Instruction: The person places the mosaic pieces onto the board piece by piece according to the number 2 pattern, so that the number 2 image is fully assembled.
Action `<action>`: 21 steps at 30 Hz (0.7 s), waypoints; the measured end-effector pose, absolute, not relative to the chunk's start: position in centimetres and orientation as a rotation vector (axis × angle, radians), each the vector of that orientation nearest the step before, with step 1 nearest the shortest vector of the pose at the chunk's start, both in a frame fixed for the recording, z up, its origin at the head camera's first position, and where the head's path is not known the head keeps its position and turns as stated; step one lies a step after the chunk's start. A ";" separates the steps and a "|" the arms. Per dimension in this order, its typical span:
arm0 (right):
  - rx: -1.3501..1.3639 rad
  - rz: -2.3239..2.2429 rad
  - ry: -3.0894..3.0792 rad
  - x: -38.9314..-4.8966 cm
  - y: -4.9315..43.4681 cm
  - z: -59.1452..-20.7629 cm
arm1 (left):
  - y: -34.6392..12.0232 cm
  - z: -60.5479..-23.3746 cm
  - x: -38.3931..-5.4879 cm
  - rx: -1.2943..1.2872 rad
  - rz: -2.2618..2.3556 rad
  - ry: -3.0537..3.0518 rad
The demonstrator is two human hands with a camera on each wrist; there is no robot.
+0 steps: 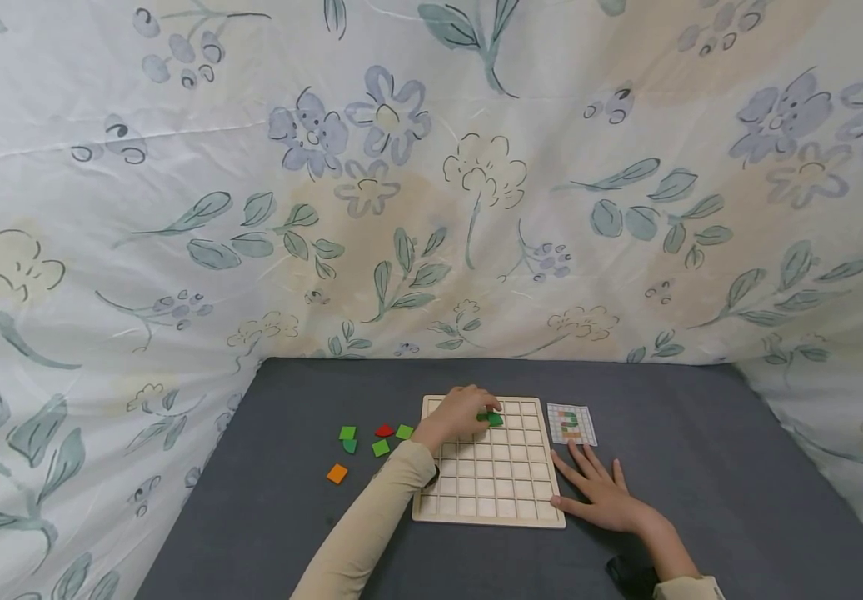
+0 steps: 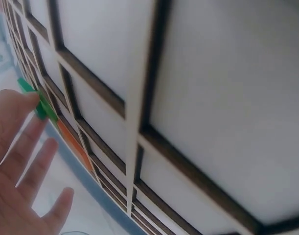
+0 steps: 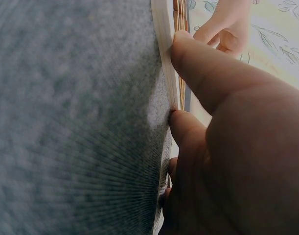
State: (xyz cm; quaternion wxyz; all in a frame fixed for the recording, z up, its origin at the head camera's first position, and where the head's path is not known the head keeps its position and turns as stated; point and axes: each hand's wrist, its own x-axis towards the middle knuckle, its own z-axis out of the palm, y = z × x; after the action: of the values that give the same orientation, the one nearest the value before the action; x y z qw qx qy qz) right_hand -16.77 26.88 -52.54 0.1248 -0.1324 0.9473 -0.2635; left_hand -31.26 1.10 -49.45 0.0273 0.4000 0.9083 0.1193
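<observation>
My left hand (image 1: 463, 412) reaches over the upper part of a wooden grid board (image 1: 487, 487). Thumb and finger pinch a small green tile (image 2: 40, 105), while the other fingers spread out beside it. Another green tile (image 1: 495, 419) lies on the board right by the fingertips. An orange tile (image 2: 75, 144) shows in the grid past them in the left wrist view; the left hand hides it from the head view. My right hand (image 1: 602, 497) lies spread, with thumb and forefinger at the board's right edge and other fingertips close below a pattern card (image 1: 572, 424).
Left of the board lie loose tiles on the dark grey cloth (image 1: 266, 500): an orange one (image 1: 337, 473), a red one (image 1: 384, 431) and several green ones (image 1: 380, 448). A floral curtain (image 1: 431, 250) hangs behind. Something black (image 1: 630, 575) is by the right wrist.
</observation>
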 end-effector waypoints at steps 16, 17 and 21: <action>-0.389 -0.799 2.749 -16.9 27.1 -52.9 | 1.5 -49.7 -31.2 1.251 0.272 2.832; -0.393 -0.799 2.748 -16.9 27.1 -52.9 | 1.5 -49.6 -31.2 1.253 0.267 2.831; -0.382 -0.785 2.748 -16.9 27.1 -52.8 | 1.5 -49.6 -31.2 1.254 0.264 2.818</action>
State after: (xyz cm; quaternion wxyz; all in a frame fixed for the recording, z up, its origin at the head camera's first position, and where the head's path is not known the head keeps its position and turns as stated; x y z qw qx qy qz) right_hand -16.89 27.13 -52.77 0.1288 -0.1315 0.9451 -0.2700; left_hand -31.16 1.46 -49.61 0.0231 0.4049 0.9101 0.0852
